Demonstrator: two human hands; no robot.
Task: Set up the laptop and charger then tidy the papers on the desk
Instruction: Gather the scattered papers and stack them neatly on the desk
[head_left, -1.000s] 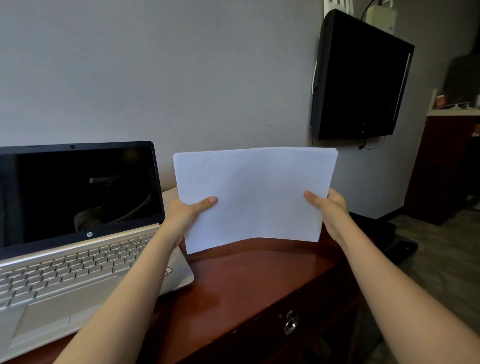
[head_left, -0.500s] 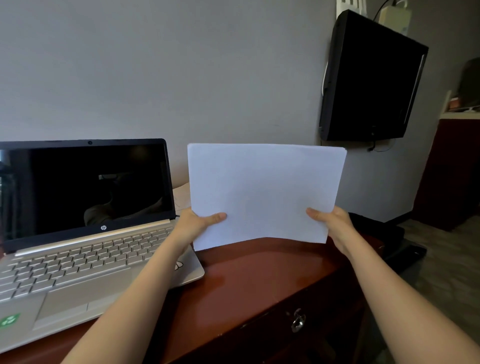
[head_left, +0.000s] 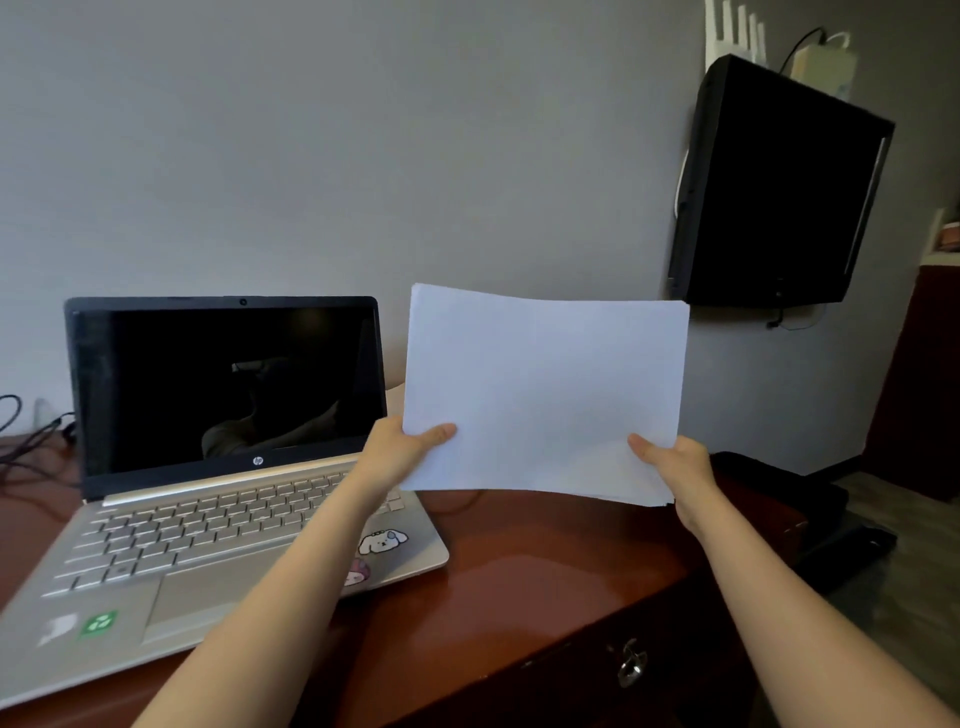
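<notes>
Papers (head_left: 545, 389): a thin white stack, held up on its long edge just above the desk (head_left: 519, 571). It does not seem to touch the wood. At the bottom right corner some sheet edges peek out, so the stack is not neat yet.
Left hand (head_left: 400, 447): it pinches the stack near the bottom left corner, thumb on the front, the other fingers hidden behind.
Right hand (head_left: 675, 465): it pinches the bottom right corner the same way, thumb in front.
What changed: a second ago the bottom edge bent up in the middle; now it looks flatter. Both hands still hold the same corners. The view has swung to the left, so more of the laptop shows.
What it means: I think the person is evening up the sheets. A tap on the desk would line up those loose edges.
Laptop (head_left: 223, 467): at 9 o'clock from the papers, open, screen dark, sitting on the desk. That part of the job looks done.
Cable (head_left: 26, 441): dark wires further out at 9 o'clock. I cannot tell if they go into the laptop.
TV (head_left: 774, 192): black, on the wall at 1 o'clock.
Bag (head_left: 779, 488): a dark one at 3 o'clock, just past the desk's end.
</notes>
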